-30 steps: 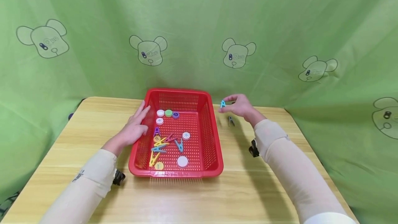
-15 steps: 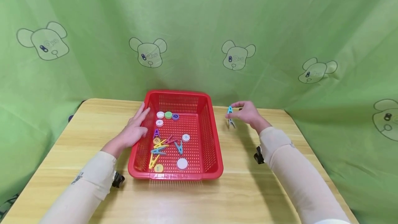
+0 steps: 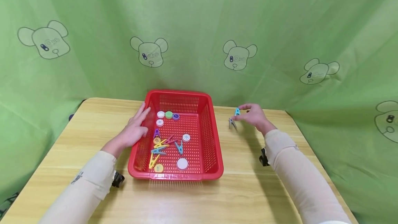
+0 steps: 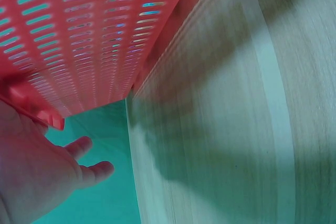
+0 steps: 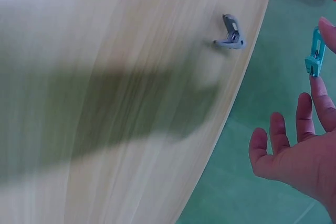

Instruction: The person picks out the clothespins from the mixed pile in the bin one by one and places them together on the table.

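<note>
A red plastic basket (image 3: 175, 175) stands on the table, with my left hand (image 3: 134, 131) resting on its left rim. The fingers of that hand lie nearly straight along the rim. Between thumb and fingertip, my right hand (image 3: 253, 115) pinches a light blue clothespin (image 3: 237, 111), also clear in the right wrist view as a turquoise clothespin (image 5: 315, 53). Just left of and below the held one, a grey-blue clothespin (image 3: 231, 123) is on the tabletop. Inside the basket are yellow clothespins (image 3: 153, 161), a purple clothespin (image 3: 157, 133) and several others, along with round caps such as a white cap (image 3: 182, 163).
The wooden table (image 3: 192, 203) runs back to a green curtain (image 3: 196, 27) printed with bear heads. A small dark object (image 3: 247, 111) shows behind the right hand near the back edge. Black wrist mounts (image 3: 118, 179) sit under both forearms.
My right hand has moved to the right and slightly down, carrying the light blue clothespin from beside the basket past the grey-blue one. My left hand has stayed on the rim.
</note>
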### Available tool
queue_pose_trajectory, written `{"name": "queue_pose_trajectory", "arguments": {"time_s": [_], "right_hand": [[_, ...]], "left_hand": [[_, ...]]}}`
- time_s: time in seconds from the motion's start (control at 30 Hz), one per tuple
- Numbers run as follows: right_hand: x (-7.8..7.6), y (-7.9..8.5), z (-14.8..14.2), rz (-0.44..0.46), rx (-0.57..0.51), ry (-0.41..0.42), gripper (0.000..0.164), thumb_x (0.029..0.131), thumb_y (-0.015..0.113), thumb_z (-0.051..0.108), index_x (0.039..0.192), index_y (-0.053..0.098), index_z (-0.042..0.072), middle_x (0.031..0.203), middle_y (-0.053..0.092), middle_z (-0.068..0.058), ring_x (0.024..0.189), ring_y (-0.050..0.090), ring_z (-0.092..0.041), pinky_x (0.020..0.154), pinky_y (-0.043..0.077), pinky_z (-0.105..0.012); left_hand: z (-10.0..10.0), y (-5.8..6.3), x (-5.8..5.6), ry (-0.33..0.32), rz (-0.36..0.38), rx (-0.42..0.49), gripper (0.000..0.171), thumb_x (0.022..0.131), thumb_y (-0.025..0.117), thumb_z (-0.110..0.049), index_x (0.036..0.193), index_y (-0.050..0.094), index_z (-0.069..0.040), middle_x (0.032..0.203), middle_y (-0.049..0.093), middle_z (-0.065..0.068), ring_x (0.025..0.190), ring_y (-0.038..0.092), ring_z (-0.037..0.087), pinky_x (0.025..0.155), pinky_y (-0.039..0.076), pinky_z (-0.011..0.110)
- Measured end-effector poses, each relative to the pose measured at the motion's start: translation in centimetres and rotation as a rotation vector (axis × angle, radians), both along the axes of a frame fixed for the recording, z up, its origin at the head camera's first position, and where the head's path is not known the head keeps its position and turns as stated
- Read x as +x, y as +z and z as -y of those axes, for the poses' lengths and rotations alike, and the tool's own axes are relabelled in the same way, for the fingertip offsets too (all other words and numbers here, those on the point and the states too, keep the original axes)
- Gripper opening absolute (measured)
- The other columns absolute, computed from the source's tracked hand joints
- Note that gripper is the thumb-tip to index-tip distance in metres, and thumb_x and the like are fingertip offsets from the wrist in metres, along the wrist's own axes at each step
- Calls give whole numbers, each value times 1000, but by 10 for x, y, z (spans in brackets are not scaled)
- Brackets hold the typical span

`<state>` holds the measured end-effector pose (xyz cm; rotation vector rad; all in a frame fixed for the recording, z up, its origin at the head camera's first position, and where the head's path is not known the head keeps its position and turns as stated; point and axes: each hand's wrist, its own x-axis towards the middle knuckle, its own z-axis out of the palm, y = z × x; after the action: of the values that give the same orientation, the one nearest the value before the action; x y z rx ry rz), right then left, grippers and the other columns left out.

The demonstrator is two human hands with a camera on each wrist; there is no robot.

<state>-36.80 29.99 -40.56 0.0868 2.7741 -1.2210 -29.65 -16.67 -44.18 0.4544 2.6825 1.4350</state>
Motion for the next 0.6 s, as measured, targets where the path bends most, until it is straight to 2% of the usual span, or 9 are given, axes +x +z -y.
{"name": "queue_pose_trajectory", "arguments": {"time_s": [0.33,0.6], "right_hand": [[-7,-13,-14,13,-2,-8,67,75,87,23,130,57,0,144,43,-26,130,38,-44,106,36,-55],[-6,-20,-21,21,-10,-28,67,77,86,22,132,56,-1,142,43,-28,128,39,-43,106,36,-55]], "left_hand": [[1,0,0,-2,-1,-1,93,76,54,3,160,17,-7,165,-12,-8,147,-1,43,111,9,68],[0,0,0,1,12,1,93,77,55,2,161,16,-10,165,-13,-12,147,-2,42,111,11,68]]}}
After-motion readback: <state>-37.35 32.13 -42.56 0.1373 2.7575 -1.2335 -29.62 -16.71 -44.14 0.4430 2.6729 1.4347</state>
